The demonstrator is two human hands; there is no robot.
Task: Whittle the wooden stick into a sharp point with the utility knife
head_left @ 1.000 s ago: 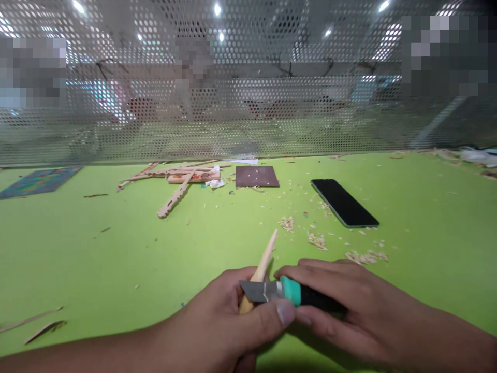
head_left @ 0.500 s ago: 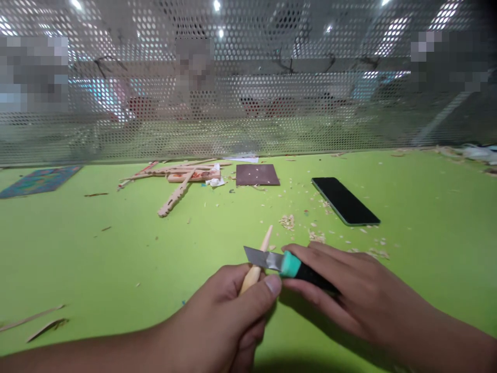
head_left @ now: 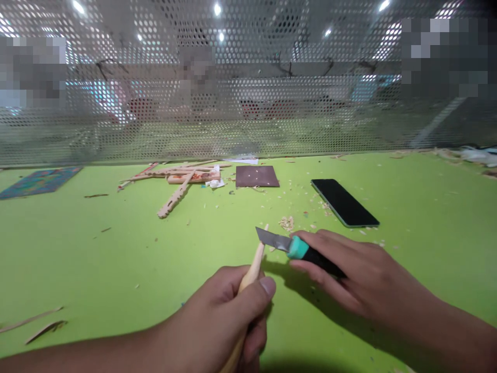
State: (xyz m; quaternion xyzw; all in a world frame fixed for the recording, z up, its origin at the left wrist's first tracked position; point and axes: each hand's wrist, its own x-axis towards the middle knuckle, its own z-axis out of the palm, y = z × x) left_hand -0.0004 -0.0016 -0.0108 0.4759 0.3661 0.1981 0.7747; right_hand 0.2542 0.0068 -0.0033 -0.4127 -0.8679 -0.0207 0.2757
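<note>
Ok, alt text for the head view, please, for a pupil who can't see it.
The left hand grips a tapered stick; the right hand holds a knife, its blade across the stick near the tip. Beyond, shavings, a phone and carved wood lie on a green table, a perforated screen behind.

Here's the left hand (head_left: 229, 313) wrapped round a pale wooden stick (head_left: 253, 267), thin end pointing away, and the right hand (head_left: 361, 272) has a knife (head_left: 298, 247), its blade lying across the stick near the tip! Wood shavings (head_left: 287, 223) dot the green table (head_left: 116, 269) just beyond. A phone (head_left: 345, 203) (its display black) lies to the right; carved wooden pieces (head_left: 174, 199) sit heaped near the perforated partition (head_left: 248, 124).
</note>
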